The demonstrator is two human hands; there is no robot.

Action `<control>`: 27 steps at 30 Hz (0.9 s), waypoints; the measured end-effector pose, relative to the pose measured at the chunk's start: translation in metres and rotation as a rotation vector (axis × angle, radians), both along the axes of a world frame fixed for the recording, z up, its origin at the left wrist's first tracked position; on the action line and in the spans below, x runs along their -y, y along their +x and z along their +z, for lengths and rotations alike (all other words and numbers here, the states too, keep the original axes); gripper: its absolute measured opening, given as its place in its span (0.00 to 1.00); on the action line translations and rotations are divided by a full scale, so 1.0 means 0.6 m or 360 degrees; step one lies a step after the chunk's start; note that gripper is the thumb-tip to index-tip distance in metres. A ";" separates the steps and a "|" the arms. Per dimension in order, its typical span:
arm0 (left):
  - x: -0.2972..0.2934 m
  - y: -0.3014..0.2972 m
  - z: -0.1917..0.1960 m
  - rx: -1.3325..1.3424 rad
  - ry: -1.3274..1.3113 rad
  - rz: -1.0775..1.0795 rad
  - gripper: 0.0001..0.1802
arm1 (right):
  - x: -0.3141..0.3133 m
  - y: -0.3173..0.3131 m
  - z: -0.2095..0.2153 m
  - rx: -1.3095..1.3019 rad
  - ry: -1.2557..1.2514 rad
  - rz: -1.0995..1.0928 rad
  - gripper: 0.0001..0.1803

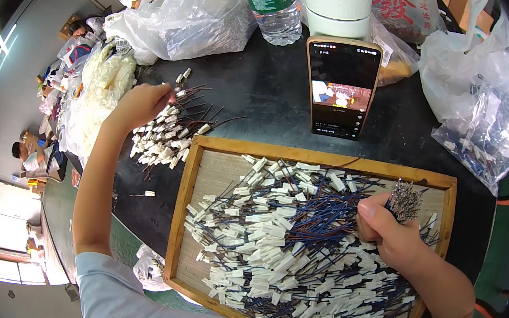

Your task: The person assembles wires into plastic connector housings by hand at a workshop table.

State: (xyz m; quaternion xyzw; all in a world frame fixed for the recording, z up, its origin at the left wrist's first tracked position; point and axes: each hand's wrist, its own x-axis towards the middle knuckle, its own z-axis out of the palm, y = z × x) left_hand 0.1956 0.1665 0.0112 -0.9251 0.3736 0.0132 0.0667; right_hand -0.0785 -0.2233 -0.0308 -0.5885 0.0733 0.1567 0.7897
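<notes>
My right hand [392, 232] is closed round a bunch of thin dark wires [405, 201] with metallic tips fanned out at the top. It is over the right part of a wooden-framed tray [188, 214]. In the tray lie many white plastic connectors [281, 259] with blue and brown wire leads [329, 221]. My left hand [144, 104] reaches beyond the tray's left side, its fingers drawn together above a loose pile of white connectors with brown leads [166, 136]. Whatever those fingers may pinch is hidden or too small to name.
Behind the tray a phone [340, 93] leans upright against a pale green lidded container [337, 11], beside a water bottle [269, 3]. Plastic bags [188, 23] stand at the back left, others [482, 91] at the right. One connector [150, 193] lies alone on the black table. Other people sit farther off.
</notes>
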 end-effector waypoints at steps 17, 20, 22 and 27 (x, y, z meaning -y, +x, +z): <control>-0.003 -0.022 -0.019 0.0135 0.0320 0.0193 0.14 | 0.001 0.001 -0.002 0.0017 0.0004 0.0008 0.18; 0.002 -0.019 -0.014 0.0121 0.0285 0.0199 0.14 | 0.000 -0.001 0.000 -0.0023 -0.0034 -0.0013 0.17; -0.002 -0.013 -0.017 0.0091 0.0257 0.0119 0.14 | 0.001 -0.001 0.000 -0.0049 -0.0024 -0.0011 0.17; 0.027 -0.005 -0.019 0.0067 0.0550 0.0185 0.15 | 0.000 0.000 -0.001 -0.0034 -0.0033 -0.0020 0.14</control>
